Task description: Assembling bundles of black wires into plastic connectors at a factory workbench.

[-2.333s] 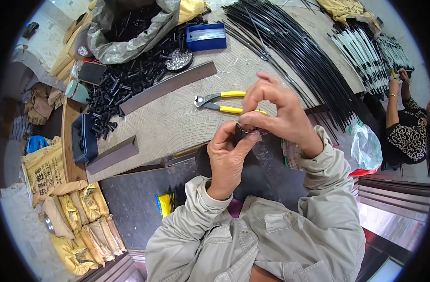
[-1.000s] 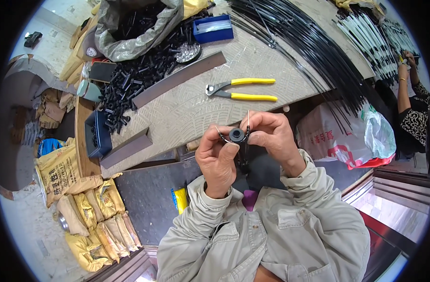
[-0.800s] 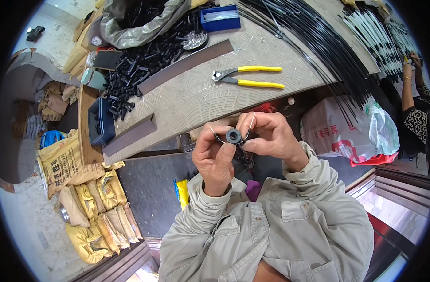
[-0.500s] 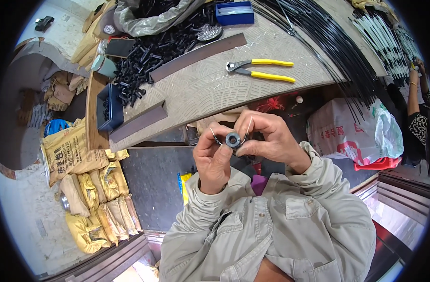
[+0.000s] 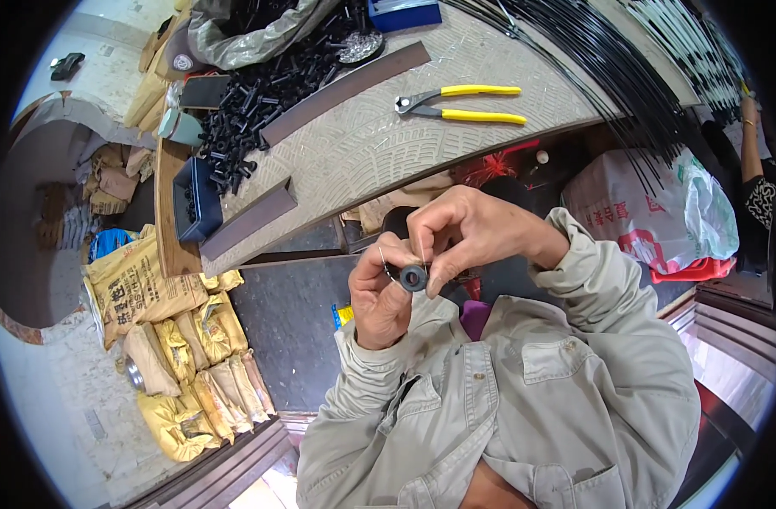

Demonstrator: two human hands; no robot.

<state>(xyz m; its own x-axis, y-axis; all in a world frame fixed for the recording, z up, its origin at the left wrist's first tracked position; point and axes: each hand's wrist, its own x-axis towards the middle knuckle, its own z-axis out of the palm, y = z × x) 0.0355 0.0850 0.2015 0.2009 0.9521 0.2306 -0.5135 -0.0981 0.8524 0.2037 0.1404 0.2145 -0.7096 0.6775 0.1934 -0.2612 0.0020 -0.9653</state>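
Worktop (image 5: 362, 161): pale, patterned, kinda cluttered
Left hand (image 5: 379, 297): small black ring-shaped piece (image 5: 413, 278) pinched, in front of the worktop
Right hand (image 5: 477, 233): fingertips held right beside it, exact grip can't be told
Further out: yellow-handled metal pincers (image 5: 466, 114) laid up there

On my cam: dk print, lg chars, on yellow-brown sack (image 5: 142, 288), L side; red print + red logo on white plastic bag (image 5: 621, 216), R side. Round badge on grey cap-like item (image 5: 181, 44), too sm to read.
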